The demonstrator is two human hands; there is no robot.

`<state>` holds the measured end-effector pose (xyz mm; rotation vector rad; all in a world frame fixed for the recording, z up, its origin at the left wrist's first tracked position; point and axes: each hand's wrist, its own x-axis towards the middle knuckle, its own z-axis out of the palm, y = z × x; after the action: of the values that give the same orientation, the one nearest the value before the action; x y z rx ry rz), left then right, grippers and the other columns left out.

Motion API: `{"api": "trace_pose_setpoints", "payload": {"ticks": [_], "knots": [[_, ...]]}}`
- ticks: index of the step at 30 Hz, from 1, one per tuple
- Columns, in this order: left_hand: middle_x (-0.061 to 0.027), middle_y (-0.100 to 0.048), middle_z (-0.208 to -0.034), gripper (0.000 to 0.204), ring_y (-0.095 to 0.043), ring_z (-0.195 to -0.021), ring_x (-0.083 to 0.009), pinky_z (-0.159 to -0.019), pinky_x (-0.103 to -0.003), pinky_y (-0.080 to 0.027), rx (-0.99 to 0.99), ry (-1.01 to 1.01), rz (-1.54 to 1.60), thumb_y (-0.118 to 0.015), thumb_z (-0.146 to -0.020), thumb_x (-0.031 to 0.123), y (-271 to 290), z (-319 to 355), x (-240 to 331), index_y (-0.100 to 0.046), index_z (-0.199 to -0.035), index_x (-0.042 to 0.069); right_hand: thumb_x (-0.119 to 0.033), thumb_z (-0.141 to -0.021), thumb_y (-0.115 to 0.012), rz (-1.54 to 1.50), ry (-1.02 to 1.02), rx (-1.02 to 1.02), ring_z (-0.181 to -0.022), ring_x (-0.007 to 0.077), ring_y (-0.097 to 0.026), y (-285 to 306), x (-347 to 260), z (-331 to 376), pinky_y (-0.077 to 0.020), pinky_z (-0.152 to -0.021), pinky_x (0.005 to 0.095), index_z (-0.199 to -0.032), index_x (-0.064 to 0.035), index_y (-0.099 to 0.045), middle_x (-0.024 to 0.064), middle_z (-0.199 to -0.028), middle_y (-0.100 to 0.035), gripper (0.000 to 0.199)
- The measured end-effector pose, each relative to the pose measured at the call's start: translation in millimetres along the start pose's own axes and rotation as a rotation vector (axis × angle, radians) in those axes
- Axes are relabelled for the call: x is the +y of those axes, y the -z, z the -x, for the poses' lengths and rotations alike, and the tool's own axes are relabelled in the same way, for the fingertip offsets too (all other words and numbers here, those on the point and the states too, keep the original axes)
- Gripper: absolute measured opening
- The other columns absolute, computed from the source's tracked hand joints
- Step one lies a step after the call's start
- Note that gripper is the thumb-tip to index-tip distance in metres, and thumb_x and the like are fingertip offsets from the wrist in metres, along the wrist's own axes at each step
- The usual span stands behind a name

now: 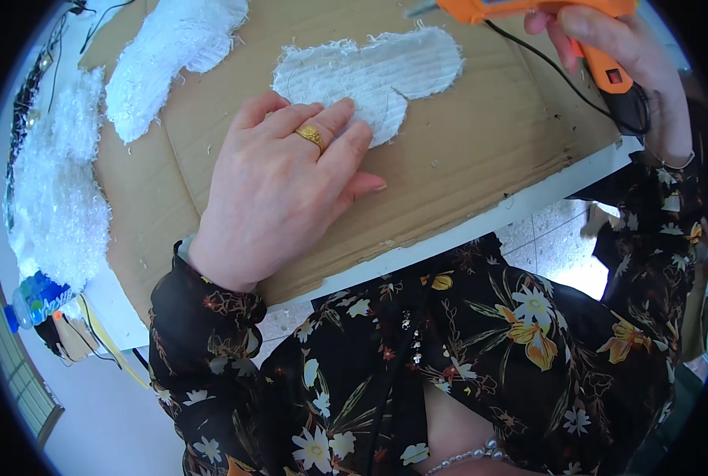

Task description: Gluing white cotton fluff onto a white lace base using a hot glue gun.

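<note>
My left hand [271, 186] lies palm down on the brown cardboard [465, 174], fingers stretched out, a gold ring on one of them. Its fingertips rest on the near left edge of a white ribbed fabric piece [378, 75] with rounded lobes and frayed edges. At the upper right my right hand [616, 44] is wrapped round the handle of an orange hot glue gun [497, 9]. The gun's metal nozzle points left, held beyond the fabric's far right side. Part of the gun runs off the top of the picture.
A shaggy white fabric piece [176, 63] lies at the far left of the cardboard. Beside it, a heap of white tinsel-like material [61, 182] covers the left edge. A plastic bottle with a blue label [41, 301] is below that. A black cable [556, 87] loops near the gun.
</note>
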<state>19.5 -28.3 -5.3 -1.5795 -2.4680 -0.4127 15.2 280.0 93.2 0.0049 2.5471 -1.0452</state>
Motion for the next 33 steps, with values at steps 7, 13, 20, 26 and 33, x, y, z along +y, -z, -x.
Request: {"api": "trace_pose_setpoints", "payload": {"ticks": [7,13,20,26,33], "knots": [[-0.0038,-0.066,-0.095,0.032,-0.06,-0.086,-0.0233,-0.082,-0.038,-0.046,0.05,0.058,-0.03,-0.073,-0.074,0.027,16.6,6.5,-2.0,-0.06,-0.096,0.007,-0.036,-0.095,-0.056,-0.65,0.273,0.089,-0.08,0.0221,-0.065,-76.8,-22.7,-8.7,-0.0543,-0.071,0.0343,-0.109,0.005,-0.059,0.0138,-0.094,-0.065,0.043],[-0.0027,-0.066,-0.095,0.03,-0.058,-0.084,-0.0229,-0.083,-0.038,-0.045,0.05,0.051,0.018,-0.072,-0.075,0.026,3.4,-3.5,-5.6,-0.06,-0.095,0.007,-0.045,-0.09,-0.062,-1.132,0.361,0.095,-0.073,0.0135,-0.063,-128.7,0.3,-38.2,-0.0521,-0.064,0.0274,-0.108,-0.0011,-0.061,0.0071,-0.086,-0.063,0.047],[-0.0035,-0.067,-0.099,0.029,-0.06,-0.083,-0.0229,-0.086,-0.041,-0.045,0.016,0.077,0.001,-0.072,-0.076,0.027,-4.3,0.1,-4.0,-0.062,-0.096,0.008,-0.044,-0.095,-0.054,-1.182,0.325,0.017,-0.086,0.0249,-0.067,-142.4,19.7,-50.4,-0.055,-0.085,0.0377,-0.114,0.0035,-0.056,0.0097,-0.088,-0.063,0.051],[-0.0112,-0.068,-0.08,0.018,-0.063,-0.07,-0.0275,-0.078,-0.04,-0.049,0.144,0.417,0.393,-0.068,-0.082,0.017,-1.5,4.3,-20.2,-0.067,-0.096,0.005,-0.043,-0.095,-0.053,-1.206,0.302,0.035,-0.085,0.0243,-0.066,-146.7,19.0,-53.7,-0.0562,-0.082,0.0379,-0.113,0.0035,-0.056,0.0098,-0.087,-0.063,0.05],[-0.0105,-0.069,-0.083,0.018,-0.061,-0.068,-0.0193,-0.066,-0.031,-0.049,0.289,0.463,0.379,-0.064,-0.083,0.011,-18.9,-29.8,-73.3,-0.068,-0.099,0.004,-0.043,-0.096,-0.052,-1.275,0.317,0.052,-0.085,0.0223,-0.065,-146.6,26.1,-55.8,-0.0569,-0.082,0.0395,-0.113,0.0036,-0.056,0.0106,-0.086,-0.062,0.049]]}}
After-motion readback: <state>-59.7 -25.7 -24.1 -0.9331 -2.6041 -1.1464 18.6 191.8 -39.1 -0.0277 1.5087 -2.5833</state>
